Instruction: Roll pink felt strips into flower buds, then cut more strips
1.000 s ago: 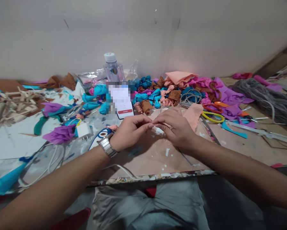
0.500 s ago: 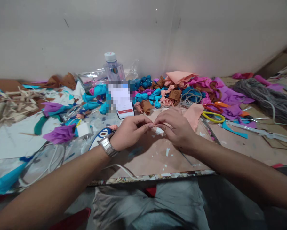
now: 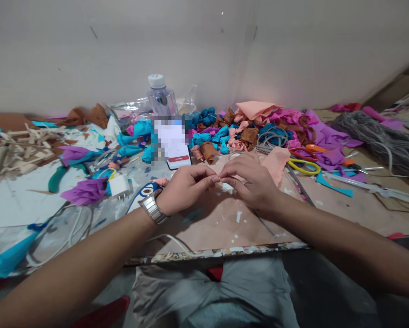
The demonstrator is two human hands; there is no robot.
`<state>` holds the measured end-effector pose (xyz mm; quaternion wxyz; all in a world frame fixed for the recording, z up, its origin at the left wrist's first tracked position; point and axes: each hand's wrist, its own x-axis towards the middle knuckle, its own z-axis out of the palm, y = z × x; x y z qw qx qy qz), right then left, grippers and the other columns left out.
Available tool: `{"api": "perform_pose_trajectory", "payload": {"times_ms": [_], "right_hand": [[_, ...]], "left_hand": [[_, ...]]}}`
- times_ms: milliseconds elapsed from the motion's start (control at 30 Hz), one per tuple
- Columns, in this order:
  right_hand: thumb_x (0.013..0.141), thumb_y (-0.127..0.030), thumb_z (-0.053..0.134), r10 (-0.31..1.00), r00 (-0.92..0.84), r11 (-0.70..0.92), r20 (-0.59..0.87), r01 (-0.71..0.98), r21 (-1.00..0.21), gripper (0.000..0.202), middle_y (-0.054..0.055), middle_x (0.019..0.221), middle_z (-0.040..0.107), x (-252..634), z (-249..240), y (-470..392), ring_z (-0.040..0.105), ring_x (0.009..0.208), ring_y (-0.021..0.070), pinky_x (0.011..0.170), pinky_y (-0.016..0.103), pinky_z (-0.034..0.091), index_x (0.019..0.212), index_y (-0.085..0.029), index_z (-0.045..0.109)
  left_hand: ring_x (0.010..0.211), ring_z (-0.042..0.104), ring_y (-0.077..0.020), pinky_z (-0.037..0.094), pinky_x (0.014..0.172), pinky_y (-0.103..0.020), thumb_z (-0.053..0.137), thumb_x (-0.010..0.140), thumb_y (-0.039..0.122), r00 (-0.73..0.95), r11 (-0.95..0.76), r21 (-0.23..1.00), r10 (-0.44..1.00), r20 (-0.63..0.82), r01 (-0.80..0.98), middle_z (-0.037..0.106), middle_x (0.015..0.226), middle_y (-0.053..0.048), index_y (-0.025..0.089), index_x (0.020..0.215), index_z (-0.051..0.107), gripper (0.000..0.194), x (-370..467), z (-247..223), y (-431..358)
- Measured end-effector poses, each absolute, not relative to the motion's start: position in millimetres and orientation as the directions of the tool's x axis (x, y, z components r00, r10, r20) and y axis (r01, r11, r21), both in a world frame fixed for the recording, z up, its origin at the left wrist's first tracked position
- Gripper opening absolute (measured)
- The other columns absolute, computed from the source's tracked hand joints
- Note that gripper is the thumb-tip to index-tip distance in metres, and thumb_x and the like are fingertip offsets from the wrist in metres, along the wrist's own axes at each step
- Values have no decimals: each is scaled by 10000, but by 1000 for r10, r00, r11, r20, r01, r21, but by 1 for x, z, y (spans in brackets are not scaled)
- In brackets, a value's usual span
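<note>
My left hand [image 3: 187,187] and my right hand [image 3: 248,180] meet fingertip to fingertip above the worktable [image 3: 218,232]. Thumb and forefinger are pinched together on each hand. Whatever lies between the tips is too small or too hidden to make out. Just beyond my right hand spreads a sheet of peach crepe paper [image 3: 276,165], partly covered by that hand. A steel-banded watch [image 3: 152,207] circles my left wrist. Beside that wrist lies a blue-and-white glue gun-like object with an eye-shaped mark [image 3: 146,191], partly hidden.
Behind my hands are a phone [image 3: 173,146], a capped bottle [image 3: 162,98] and a heap of crumpled crepe-paper pieces [image 3: 221,132]. To the right lie yellow-handled scissors [image 3: 305,167] and grey yarn [image 3: 378,141]. Leftward are a white charger [image 3: 119,186], green-handled pliers [image 3: 57,178] and wood sticks [image 3: 23,148].
</note>
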<state>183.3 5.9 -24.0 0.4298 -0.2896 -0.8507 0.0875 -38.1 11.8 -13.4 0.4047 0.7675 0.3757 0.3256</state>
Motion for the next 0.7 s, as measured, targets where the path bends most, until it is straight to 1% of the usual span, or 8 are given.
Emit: {"api": "perform_pose_trajectory", "payload": {"times_ms": [167, 333, 700], "right_hand": [[967, -248, 689, 563, -458, 817, 688, 436, -377, 20, 16, 926, 741, 184, -23, 6, 669, 956, 195, 932, 373, 411, 973, -229, 691], [959, -261, 698, 594, -461, 795, 660, 464, -392, 49, 12, 918, 731, 184, -22, 3, 663, 953, 203, 963, 408, 375, 937, -229, 670], [990, -233, 602, 612, -468, 780, 637, 492, -387, 64, 30, 931, 709, 182, -17, -3, 635, 951, 213, 944, 423, 351, 930, -219, 619]], "left_hand": [[676, 601, -108, 458, 642, -208, 642, 964, 420, 508, -391, 863, 840, 193, 319, 703, 734, -13, 144, 868, 751, 311, -38, -14, 12], [680, 605, -112, 457, 646, -213, 630, 971, 410, 518, -393, 863, 834, 189, 318, 705, 739, -14, 144, 869, 751, 310, -38, -14, 12], [697, 620, -120, 457, 667, -225, 626, 976, 387, 510, -432, 833, 832, 220, 346, 724, 767, -20, 152, 905, 766, 283, -36, -9, 8]]}}
